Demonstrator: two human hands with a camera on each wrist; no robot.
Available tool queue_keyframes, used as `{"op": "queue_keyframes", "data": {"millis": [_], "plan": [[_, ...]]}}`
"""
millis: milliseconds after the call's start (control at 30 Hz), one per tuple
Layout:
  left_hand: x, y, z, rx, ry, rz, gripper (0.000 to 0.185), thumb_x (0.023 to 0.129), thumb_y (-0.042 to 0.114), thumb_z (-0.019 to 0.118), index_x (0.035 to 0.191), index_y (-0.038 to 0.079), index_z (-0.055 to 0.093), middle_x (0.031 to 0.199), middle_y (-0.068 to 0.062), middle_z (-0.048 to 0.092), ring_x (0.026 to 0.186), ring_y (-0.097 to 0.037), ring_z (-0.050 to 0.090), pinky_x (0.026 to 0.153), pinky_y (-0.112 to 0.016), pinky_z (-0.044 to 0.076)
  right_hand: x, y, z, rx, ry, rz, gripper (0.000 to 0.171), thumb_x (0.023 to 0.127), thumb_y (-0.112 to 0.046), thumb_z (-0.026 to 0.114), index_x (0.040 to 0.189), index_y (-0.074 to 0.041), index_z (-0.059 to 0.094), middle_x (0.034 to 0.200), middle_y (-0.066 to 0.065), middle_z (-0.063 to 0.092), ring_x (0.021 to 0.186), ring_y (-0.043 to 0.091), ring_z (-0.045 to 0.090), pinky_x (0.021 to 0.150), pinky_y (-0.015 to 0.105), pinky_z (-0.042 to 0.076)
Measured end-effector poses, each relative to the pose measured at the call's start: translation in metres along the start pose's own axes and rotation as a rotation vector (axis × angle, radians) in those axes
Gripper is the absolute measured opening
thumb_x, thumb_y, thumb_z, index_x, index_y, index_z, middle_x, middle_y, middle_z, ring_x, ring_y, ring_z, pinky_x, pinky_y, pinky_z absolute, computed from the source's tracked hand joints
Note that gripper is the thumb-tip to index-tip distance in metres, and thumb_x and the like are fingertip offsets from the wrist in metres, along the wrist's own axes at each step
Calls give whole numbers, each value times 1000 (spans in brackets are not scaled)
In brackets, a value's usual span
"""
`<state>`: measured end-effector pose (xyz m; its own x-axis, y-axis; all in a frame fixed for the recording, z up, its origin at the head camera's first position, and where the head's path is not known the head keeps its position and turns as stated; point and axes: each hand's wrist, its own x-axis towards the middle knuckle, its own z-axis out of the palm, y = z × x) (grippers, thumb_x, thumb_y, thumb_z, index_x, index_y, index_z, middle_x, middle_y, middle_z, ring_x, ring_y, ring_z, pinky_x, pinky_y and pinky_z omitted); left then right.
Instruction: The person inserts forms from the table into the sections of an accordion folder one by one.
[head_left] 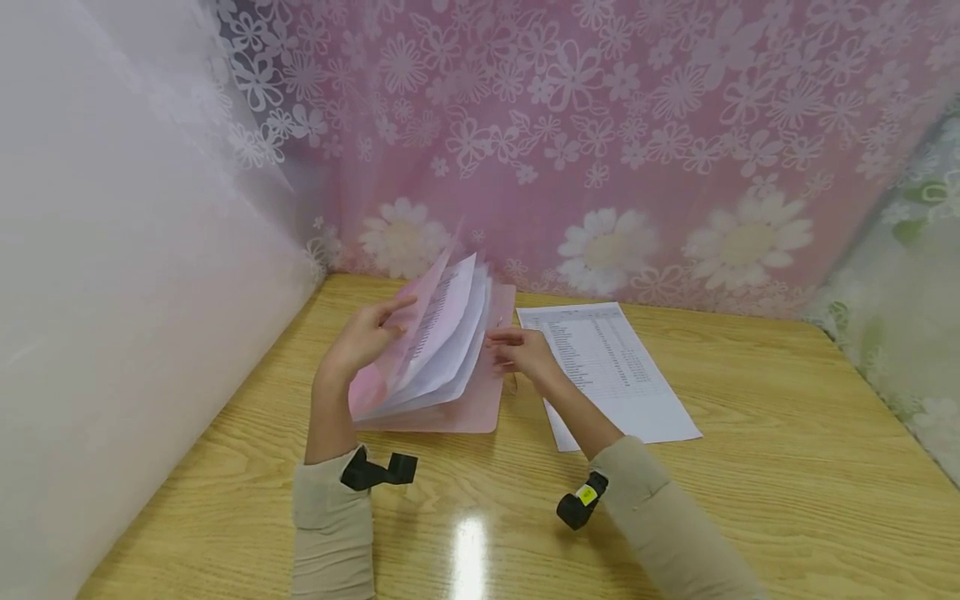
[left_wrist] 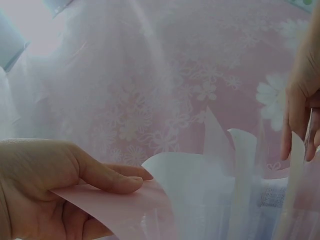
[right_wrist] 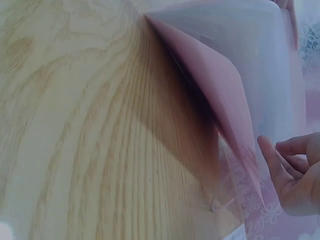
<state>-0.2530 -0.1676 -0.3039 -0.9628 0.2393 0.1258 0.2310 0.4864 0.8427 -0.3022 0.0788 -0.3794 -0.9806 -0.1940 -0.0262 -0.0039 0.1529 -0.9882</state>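
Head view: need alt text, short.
A person's left hand holds open the front cover of a pink folder of fanned pages while the right hand touches its right edge. A printed sheet lies beside it on a wooden table.

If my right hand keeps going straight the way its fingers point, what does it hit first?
Most likely the loose white sheets fanned inside the pink folder: the right hand points left at their edges, seemingly almost touching. The left hand holds the cover beyond. Depth is uncertain.
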Motion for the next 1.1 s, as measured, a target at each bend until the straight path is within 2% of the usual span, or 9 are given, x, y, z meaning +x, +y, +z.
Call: {"op": "queue_keyframes", "data": {"millis": [67, 133, 200, 267, 433, 600, 700, 1100], "plan": [[0, -1, 0, 6, 0, 3, 48, 90, -4, 44, 137, 5, 44, 142, -16, 34, 104, -24, 42, 73, -34, 35, -1, 0, -8, 20, -2, -3, 29, 89, 3, 52, 117, 10, 57, 108, 23, 61, 70, 18, 65, 66, 31, 52], [1, -2, 0, 16, 3, 3, 47, 90, -4, 44, 137, 5, 44, 140, -16, 36, 81, -20, 46, 66, -30, 35, -3, 0, -16, 27, -5, -10, 29, 90, 2, 52, 117, 11, 56, 109, 24, 60, 74, 22, 66, 68, 33, 52], [1, -2, -1, 21, 4, 3, 48, 90, -4, 43, 137, 6, 44, 139, -16, 37, 61, -15, 36, 59, -28, 33, -4, 0, -25, 15, -5, -20, 29, 91, 1, 52, 117, 12, 56, 110, 25, 59, 80, 27, 65, 69, 34, 52], [1, -3, -2, 19, 6, 8, 48, 90, -4, 43, 137, 5, 44, 138, -16, 38, 54, -15, 25, 54, -27, 30, -7, -1, -34, -11, 5, -23, 28, 91, -1, 53, 116, 11, 56, 109, 25, 60, 83, 30, 64, 69, 33, 52], [0, -3, -2, 15, 4, 26, 49, 89, -6, 42, 136, 3, 44, 140, -18, 35, 65, -17, 33, 56, -29, 30, -15, 0, -59, -39, 38, -22, 29, 91, -2, 53, 117, 12, 56, 108, 25, 60, 81, 27, 65, 68, 32, 52], [-1, -1, -2, 16, -3, 21, 48, 89, -5, 42, 137, 3, 44, 139, -17, 37, 54, -13, 28, 54, -28, 30, -21, 6, -85, -65, 72, -16, 31, 91, -3, 54, 118, 13, 54, 109, 27, 59, 82, 27, 65, 70, 32, 51], [-1, -1, -2, 19, -4, 21, 48, 89, -5, 42, 136, 3, 44, 137, -18, 38, 47, -10, 20, 50, -26, 29, -25, 11, -101, -98, 91, -15, 32, 91, -4, 54, 118, 14, 53, 109, 27, 58, 84, 28, 64, 72, 34, 51], [0, -2, -1, 15, -7, 31, 48, 89, -6, 42, 136, 3, 44, 140, -18, 35, 52, -12, 22, 54, -29, 29, -44, 32, -157, -278, 155, -33, 34, 92, -5, 52, 119, 16, 50, 115, 32, 53, 86, 16, 63, 76, 28, 49]]}}
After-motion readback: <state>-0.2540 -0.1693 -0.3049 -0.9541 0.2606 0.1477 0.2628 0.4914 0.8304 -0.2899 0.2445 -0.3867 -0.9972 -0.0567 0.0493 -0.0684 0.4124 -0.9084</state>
